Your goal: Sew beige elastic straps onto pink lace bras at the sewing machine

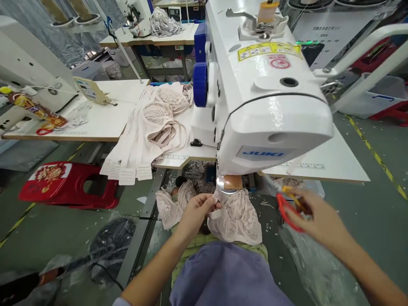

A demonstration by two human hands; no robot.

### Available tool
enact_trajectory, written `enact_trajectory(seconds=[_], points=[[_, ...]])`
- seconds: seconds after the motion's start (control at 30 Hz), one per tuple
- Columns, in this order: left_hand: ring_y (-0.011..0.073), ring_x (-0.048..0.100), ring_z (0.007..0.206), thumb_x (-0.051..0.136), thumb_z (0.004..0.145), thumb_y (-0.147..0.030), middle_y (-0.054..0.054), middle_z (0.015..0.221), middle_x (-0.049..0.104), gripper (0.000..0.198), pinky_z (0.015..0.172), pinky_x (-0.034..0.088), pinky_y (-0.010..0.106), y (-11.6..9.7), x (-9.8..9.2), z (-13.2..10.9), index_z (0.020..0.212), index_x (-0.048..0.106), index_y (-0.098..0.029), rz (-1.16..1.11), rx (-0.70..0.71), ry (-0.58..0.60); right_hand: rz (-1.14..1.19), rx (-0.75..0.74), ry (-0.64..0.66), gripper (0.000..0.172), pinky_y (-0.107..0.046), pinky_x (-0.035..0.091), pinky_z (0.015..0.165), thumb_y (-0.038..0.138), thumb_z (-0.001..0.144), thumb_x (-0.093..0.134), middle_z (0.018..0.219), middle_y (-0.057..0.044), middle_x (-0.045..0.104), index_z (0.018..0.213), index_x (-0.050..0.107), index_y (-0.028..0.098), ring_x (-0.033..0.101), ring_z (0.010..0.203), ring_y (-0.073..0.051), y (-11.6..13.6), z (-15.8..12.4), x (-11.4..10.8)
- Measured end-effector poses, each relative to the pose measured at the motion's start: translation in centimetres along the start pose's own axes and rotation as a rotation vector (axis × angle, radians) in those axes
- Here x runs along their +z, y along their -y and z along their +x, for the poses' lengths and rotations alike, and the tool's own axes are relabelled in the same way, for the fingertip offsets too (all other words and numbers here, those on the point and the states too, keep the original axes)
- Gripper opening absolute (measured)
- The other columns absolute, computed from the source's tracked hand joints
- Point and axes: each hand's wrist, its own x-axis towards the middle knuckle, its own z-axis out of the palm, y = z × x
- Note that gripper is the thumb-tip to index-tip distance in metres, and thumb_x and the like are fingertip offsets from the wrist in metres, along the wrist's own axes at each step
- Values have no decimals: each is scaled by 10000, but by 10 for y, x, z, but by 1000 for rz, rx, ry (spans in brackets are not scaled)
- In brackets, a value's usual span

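Observation:
My left hand (200, 210) is closed in a pinch on the strap of a pale pink lace bra (239, 216), just under the head of the white sewing machine (274, 123). One cup of the bra hangs to the left of that hand, the other to its right, above my lap. Off to the right, my right hand (315, 216) grips scissors (288, 212) with red and yellow handles. Motion smears the blades, which point up and to the left. The needle area is partly hidden behind the machine head.
Several more bras (156, 123) lie heaped on the table left of the machine. A red stool (70, 182) stands on the floor at left. Another sewing machine with a drink bottle (38, 110) beside it is at far left. A plastic bin (376, 95) sits at right.

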Motion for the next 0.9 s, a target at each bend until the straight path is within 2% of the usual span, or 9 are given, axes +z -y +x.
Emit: enact_trajectory(seconds=[0.1, 0.17, 0.27, 0.37, 0.57, 0.63, 0.73, 0.83, 0.9], points=[[111, 539, 624, 795, 655, -576, 38, 747, 702, 461, 572, 409, 211, -1, 0, 0, 796, 683, -152, -58, -41, 39, 52, -85, 172, 367, -374, 579, 690, 376, 877, 611, 1173, -101, 672, 1227, 573, 271, 688, 869, -254, 25, -46, 26], [113, 551, 645, 783, 682, -573, 37, 758, 705, 444, 596, 418, 214, -4, 1, -2, 802, 687, -156, -30, -29, 59, 98, -152, 173, 333, -369, 591, 762, 340, 889, 605, 1192, -90, 666, 1211, 564, 269, 686, 955, -247, 46, -56, 43], [127, 572, 699, 728, 752, -547, 44, 781, 711, 398, 640, 432, 222, -9, 3, -6, 826, 698, -157, 72, 31, 71, 150, -205, 83, 316, -370, 591, 813, 302, 893, 599, 1163, -98, 675, 1199, 552, 241, 675, 1025, -247, 72, -47, 60], [142, 566, 711, 651, 812, -485, 45, 775, 700, 333, 656, 442, 240, -10, 5, -8, 851, 692, -156, 203, 84, 86, 190, -244, 55, 329, -386, 585, 849, 293, 893, 606, 1162, -108, 676, 1209, 550, 219, 660, 1071, -253, 86, -30, 67], [131, 505, 692, 510, 835, -319, 15, 754, 633, 178, 629, 392, 234, -4, 4, -4, 819, 609, -173, 336, 110, 77, 310, -216, 115, 240, -350, 592, 821, 257, 908, 567, 1106, -91, 720, 1144, 603, 232, 696, 1008, -234, 97, -13, 62], [114, 457, 643, 506, 848, -355, -11, 710, 562, 196, 590, 351, 226, -4, 1, -2, 788, 570, -179, 305, 82, 99, 366, -172, 147, 242, -340, 589, 807, 236, 908, 549, 1087, -76, 728, 1142, 611, 252, 704, 973, -225, 96, -16, 58], [89, 360, 556, 521, 871, -487, -50, 651, 456, 324, 532, 288, 221, -8, -1, -1, 741, 508, -190, 265, 68, 117, 433, -90, 117, 257, -321, 580, 706, 191, 865, 548, 1021, -64, 718, 1103, 611, 262, 697, 827, -204, 91, -26, 57], [83, 348, 537, 531, 878, -549, -50, 650, 466, 391, 521, 289, 218, -14, -2, -1, 725, 502, -191, 298, 80, 106, 459, -51, 93, 332, -293, 544, 592, 167, 783, 590, 1018, -66, 677, 1104, 584, 251, 618, 649, -156, 88, -35, 63], [90, 393, 556, 533, 881, -556, -35, 674, 508, 392, 533, 317, 218, -16, -2, -2, 747, 527, -188, 334, 91, 102, 463, -65, 107, 403, -294, 542, 606, 166, 745, 616, 1056, -72, 662, 1136, 563, 246, 617, 676, -158, 88, -36, 67]])
